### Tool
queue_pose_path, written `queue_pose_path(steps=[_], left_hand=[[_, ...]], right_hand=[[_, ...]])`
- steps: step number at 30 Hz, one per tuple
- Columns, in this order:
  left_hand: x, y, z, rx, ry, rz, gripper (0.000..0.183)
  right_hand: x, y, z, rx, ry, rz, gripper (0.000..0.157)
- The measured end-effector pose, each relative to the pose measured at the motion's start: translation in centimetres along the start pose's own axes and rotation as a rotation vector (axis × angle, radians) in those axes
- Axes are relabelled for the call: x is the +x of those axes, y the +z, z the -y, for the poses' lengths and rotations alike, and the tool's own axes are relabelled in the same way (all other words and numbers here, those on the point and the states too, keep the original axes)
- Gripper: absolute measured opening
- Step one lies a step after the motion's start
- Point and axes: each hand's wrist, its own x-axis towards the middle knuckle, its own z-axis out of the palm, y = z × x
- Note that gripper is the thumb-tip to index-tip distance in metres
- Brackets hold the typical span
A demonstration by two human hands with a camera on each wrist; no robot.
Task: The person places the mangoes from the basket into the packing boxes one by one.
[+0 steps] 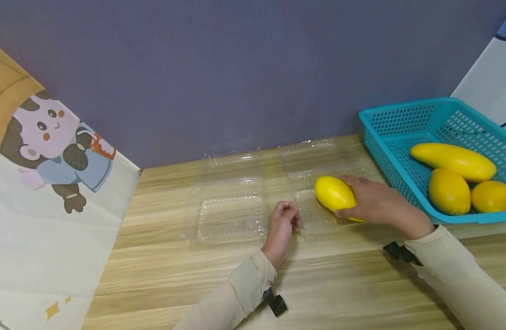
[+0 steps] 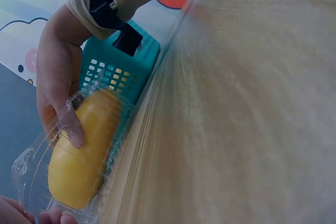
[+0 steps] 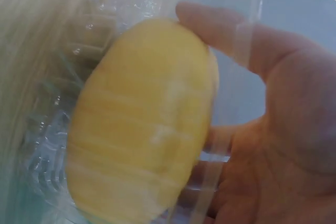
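My right hand (image 1: 374, 201) grips a yellow mango (image 1: 334, 193) with thumb and fingers. The mango sits low in the tray of the right-hand clear plastic clamshell box (image 1: 304, 215); its ribbed wall crosses the fruit in the right wrist view. Close by, my left hand (image 1: 281, 227) has curled fingers at the box's left edge, and its fingertips (image 2: 54, 215) pinch the rim in the left wrist view. To the left lies another clear clamshell box (image 1: 232, 220), its lid folded back toward the wall.
A turquoise basket (image 1: 395, 178) stands at the right with a long yellow fruit (image 1: 453, 160) and two rounder ones (image 1: 449, 191) inside. Behind the wood-grain table (image 1: 153, 266) rises a dark wall (image 1: 236, 82). A cartoon-printed panel (image 1: 42, 220) borders the left.
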Motion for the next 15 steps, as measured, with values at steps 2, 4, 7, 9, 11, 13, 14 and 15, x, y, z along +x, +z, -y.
queue_pose_path(steps=[2, 4, 7, 9, 11, 13, 14, 15], left_hand=[[0.03, 0.02, -0.02, 0.003, 0.001, 0.000, 0.007], [0.04, 0.04, -0.05, 0.004, 0.002, 0.002, 0.007], [0.07, 0.03, -0.07, 0.000, 0.003, 0.004, 0.006], [0.05, -0.01, -0.09, -0.001, 0.001, 0.005, 0.005], [0.02, -0.07, -0.12, -0.004, -0.003, 0.006, 0.005], [-0.02, -0.14, -0.15, 0.000, -0.003, 0.010, 0.005], [-0.02, -0.17, -0.16, -0.001, -0.005, 0.008, 0.004], [-0.03, -0.18, -0.17, -0.002, -0.006, 0.008, 0.004]], right_hand=[[-0.03, 0.03, 0.03, -0.003, -0.002, -0.005, 0.099], [-0.09, 0.03, 0.08, -0.006, -0.006, -0.013, 0.100], [-0.17, 0.01, 0.21, -0.004, -0.008, -0.020, 0.101], [-0.22, 0.00, 0.28, -0.004, -0.007, -0.021, 0.102], [-0.29, -0.01, 0.34, -0.003, -0.006, -0.019, 0.102], [-0.35, -0.04, 0.39, -0.006, -0.005, -0.016, 0.102], [-0.37, -0.06, 0.41, -0.008, -0.004, -0.014, 0.102], [-0.39, -0.09, 0.42, -0.009, -0.004, -0.011, 0.102]])
